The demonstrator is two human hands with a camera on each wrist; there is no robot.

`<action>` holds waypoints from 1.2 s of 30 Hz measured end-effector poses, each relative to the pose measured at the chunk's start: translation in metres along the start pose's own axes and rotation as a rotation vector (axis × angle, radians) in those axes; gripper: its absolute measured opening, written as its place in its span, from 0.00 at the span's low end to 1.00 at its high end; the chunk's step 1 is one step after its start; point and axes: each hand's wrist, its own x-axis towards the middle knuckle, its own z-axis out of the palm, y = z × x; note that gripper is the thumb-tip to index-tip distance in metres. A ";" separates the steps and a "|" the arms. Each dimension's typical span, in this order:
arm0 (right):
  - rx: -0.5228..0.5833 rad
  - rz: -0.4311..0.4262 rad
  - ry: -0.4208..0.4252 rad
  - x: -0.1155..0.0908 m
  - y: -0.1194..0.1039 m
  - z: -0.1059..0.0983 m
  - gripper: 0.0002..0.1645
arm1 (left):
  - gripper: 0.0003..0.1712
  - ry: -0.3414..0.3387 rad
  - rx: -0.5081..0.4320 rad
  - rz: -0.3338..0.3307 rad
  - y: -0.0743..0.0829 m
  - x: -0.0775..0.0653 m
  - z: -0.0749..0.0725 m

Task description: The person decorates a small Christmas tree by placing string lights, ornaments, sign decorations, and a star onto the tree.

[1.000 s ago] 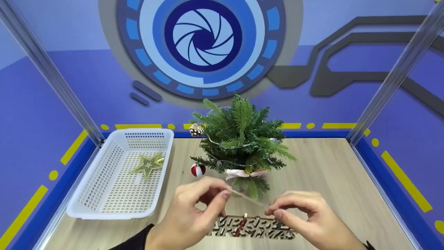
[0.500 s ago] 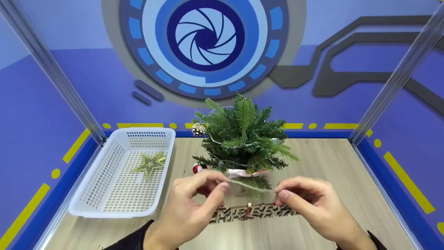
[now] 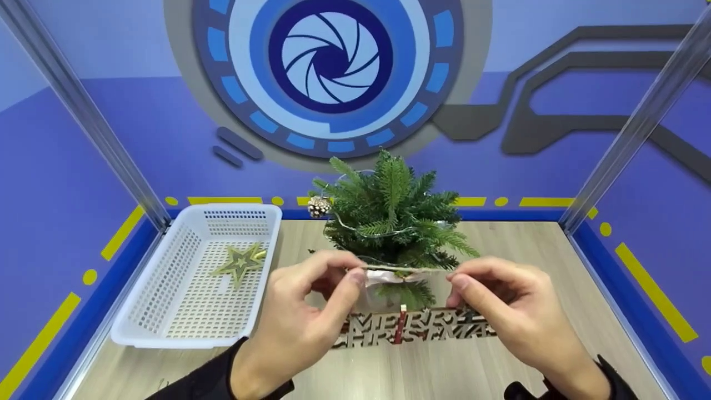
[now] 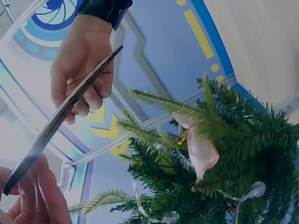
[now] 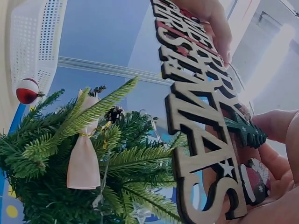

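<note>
Between both hands, in the head view, runs a thin twine cord [image 3: 408,269]. My left hand [image 3: 303,316] pinches its left end and my right hand [image 3: 514,314] pinches its right end, thumb against forefinger. Below the cord hangs a wooden "MERRY CHRISTMAS" sign [image 3: 377,322], its ends partly hidden by the hands. The right wrist view shows the cut-out letters of the sign [image 5: 198,135] close up, with a small green tree and a red figure on it. The left wrist view has the sign [image 4: 65,109] edge-on. A small Christmas tree [image 3: 389,216] stands behind it.
A white plastic basket [image 3: 128,322] on the left holds a gold star [image 3: 240,265]. The tree bears a pine cone [image 3: 319,206], a pale pink bow [image 5: 84,163], a wire light string and a red-and-white ball [image 5: 28,91]. Printed panels enclose the wooden table [image 3: 533,244].
Both hands have risen and moved slightly apart, pulling the cord straight. The sign has swung to face the head camera more squarely, and the left hand now covers the red-and-white ball there.
</note>
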 end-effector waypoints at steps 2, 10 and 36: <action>-0.010 0.005 0.009 0.003 -0.001 0.000 0.12 | 0.10 0.007 0.016 0.010 0.000 0.003 0.000; -0.078 0.031 0.020 0.009 0.002 0.000 0.11 | 0.09 0.022 0.034 -0.043 -0.009 0.008 0.000; -0.267 0.179 0.047 0.090 -0.059 -0.009 0.08 | 0.05 0.061 -0.036 -0.167 0.006 0.087 -0.023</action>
